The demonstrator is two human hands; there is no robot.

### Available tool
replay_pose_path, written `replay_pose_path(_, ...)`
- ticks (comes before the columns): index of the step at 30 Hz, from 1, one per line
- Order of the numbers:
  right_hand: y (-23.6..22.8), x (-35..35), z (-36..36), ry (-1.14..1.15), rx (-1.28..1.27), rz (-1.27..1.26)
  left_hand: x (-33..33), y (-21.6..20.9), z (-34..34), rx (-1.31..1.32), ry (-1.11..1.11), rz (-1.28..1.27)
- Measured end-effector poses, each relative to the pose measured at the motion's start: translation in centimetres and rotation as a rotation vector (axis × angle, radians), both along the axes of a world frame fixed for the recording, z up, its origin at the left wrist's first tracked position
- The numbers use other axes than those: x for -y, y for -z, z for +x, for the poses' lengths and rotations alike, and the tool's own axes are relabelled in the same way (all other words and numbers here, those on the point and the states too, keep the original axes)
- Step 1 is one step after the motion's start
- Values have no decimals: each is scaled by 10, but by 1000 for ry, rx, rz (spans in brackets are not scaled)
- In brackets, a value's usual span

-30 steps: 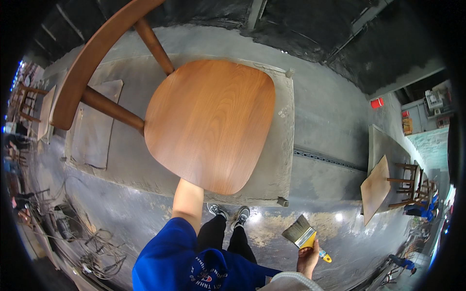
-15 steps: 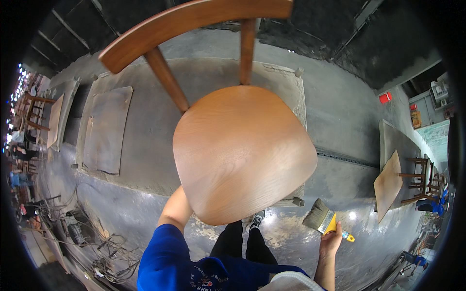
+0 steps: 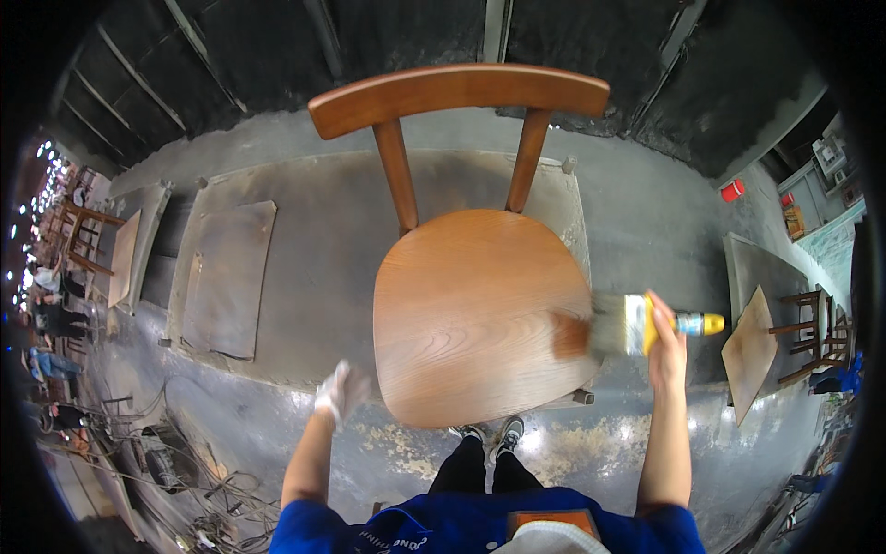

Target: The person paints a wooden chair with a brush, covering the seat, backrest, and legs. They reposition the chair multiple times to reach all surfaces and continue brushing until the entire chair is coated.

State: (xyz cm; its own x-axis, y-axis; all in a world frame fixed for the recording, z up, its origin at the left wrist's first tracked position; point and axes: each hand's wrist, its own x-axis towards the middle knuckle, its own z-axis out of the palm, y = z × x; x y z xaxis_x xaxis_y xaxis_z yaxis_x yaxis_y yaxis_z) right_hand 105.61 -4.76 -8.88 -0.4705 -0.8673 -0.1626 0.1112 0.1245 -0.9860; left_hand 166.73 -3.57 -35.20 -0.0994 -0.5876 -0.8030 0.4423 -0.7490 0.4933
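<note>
A brown wooden chair (image 3: 475, 305) stands in front of me, its rounded seat toward me and its curved backrest (image 3: 461, 97) at the far side. My right hand (image 3: 666, 346) grips a wide paintbrush (image 3: 637, 325) with a yellow handle, held level at the seat's right edge. The blurred bristles reach that edge; whether they touch it I cannot tell. Beside them the seat shows a darker reddish patch (image 3: 570, 335). Off the seat's near left corner, apart from it, my left hand (image 3: 341, 394) in a white glove is open and empty, its fingers partly blurred.
Under the chair lies a large grey platform (image 3: 305, 323) with a flat board (image 3: 226, 277) on its left. Cables and hoses (image 3: 208, 489) tangle on the floor at lower left. Another chair (image 3: 814, 337) stands at right beside a tilted board (image 3: 749, 346). Dark panels line the back.
The chair has turned, so its backrest now faces squarely away. My left hand has come out from beneath the seat. My right hand has raised the paintbrush to the seat's right edge.
</note>
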Motion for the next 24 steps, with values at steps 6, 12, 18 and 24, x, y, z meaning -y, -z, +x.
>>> replay_pose_path(6,-70,124,33,-77,-201,-243,-208,23,41,357,-42,423)
replay_pose_path(12,-86,218,168,504,-806,-723,-275,-20,-8,582,97,566)
replay_pose_path(18,-68,249,358,-330,-580,-1120,-234,-36,-19,1057,1553,219)
replay_pose_path(24,-93,249,229,205,-614,-750,-173,-28,5,1057,896,54)
